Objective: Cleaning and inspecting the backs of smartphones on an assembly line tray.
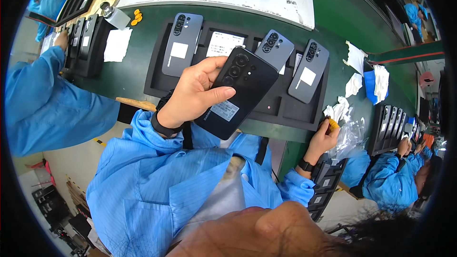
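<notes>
My left hand (200, 88) is closed around a black smartphone (245, 93), held tilted above the tray with its camera side up and a pale label near its lower end. Under it lies a black foam tray (297, 114). Three grey-blue smartphones rest on the tray, back up: one at the left (183, 43), one behind the held phone (276, 47), one at the right (309, 69). My right hand (325, 138) is at the table's front edge, fingers curled beside crumpled white wipes (338, 109). Something yellow, perhaps a finger cot, shows at its fingertips; what it grips is hidden.
A clear plastic bag (350, 135) lies beside my right hand. At the left are a white bottle (115, 17), orange-yellow finger cots (136, 17) and a white cloth (117, 45). Co-workers in blue (52, 104) sit on both sides, with phone trays (88, 47) near them.
</notes>
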A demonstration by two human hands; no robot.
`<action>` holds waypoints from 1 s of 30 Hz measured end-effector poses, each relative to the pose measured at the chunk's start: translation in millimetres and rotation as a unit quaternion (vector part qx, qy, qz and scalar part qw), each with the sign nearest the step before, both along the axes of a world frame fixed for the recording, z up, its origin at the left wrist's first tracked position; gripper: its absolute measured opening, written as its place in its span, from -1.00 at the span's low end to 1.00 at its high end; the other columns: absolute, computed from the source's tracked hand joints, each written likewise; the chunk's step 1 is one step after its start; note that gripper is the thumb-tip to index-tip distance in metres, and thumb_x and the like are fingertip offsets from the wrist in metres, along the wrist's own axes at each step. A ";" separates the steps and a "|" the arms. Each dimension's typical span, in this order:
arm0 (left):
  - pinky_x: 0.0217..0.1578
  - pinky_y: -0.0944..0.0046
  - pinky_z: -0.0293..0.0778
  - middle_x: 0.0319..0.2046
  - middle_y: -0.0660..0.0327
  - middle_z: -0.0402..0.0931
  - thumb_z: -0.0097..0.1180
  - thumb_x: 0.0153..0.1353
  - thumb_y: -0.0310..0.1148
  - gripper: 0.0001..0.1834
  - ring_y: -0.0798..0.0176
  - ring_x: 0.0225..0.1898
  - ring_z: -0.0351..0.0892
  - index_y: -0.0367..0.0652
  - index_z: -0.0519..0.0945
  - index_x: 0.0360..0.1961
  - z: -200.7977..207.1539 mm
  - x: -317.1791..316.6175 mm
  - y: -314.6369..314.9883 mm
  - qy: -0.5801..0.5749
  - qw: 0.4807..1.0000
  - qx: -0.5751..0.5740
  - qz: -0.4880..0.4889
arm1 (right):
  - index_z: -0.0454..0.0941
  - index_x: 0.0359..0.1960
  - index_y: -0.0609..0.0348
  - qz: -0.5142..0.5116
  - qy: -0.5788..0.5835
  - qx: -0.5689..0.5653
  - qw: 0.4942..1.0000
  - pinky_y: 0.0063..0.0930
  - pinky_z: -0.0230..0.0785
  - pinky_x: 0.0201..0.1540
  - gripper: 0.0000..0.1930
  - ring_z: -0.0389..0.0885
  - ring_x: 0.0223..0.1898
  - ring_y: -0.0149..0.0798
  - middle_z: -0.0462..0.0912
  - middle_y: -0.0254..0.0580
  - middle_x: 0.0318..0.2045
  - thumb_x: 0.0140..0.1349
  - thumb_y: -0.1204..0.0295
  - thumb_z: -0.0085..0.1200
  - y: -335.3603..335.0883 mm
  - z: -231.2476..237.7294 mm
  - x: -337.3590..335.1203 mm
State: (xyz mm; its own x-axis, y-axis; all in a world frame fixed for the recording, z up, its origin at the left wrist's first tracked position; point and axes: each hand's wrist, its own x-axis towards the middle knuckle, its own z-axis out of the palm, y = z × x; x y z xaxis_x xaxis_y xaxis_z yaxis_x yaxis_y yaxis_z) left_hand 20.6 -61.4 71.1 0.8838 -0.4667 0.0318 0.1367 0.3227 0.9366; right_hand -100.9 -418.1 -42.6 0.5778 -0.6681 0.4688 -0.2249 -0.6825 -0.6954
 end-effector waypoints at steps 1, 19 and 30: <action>0.12 0.27 0.49 0.06 0.01 0.59 0.22 0.23 -0.62 -0.41 0.26 0.08 0.59 -0.47 0.33 0.27 -1.0 -0.3 0.0 0.003 1.000 0.001 -0.002 | 0.61 -0.24 0.32 -0.006 0.014 0.014 1.000 -0.51 0.40 -0.41 -0.83 0.57 -0.49 -0.42 0.67 -0.22 -0.48 0.34 0.42 0.17 1.9 2.4 -0.3; -0.01 0.34 0.57 -0.02 0.03 0.63 0.16 0.26 -0.67 -0.47 0.35 -0.05 0.64 -0.43 0.35 0.26 -25.6 -10.4 -34.1 0.104 0.989 -0.004 -0.102 | 0.57 -0.13 0.32 0.065 -0.134 0.267 0.952 -0.68 0.28 -0.55 -0.89 0.43 -0.58 -0.55 0.61 -0.28 -0.44 0.38 0.55 0.11 7.1 13.8 -8.0; 0.08 0.36 0.47 0.02 0.13 0.60 0.11 0.29 -0.69 -0.49 0.38 0.03 0.57 -0.38 0.36 0.26 -37.9 -28.1 -64.8 0.032 0.980 0.112 -0.158 | 0.60 -0.16 0.33 0.155 -0.104 0.319 0.929 -0.70 0.30 -0.54 -0.90 0.47 -0.59 -0.56 0.65 -0.25 -0.47 0.31 0.60 0.17 77.7 66.4 -27.8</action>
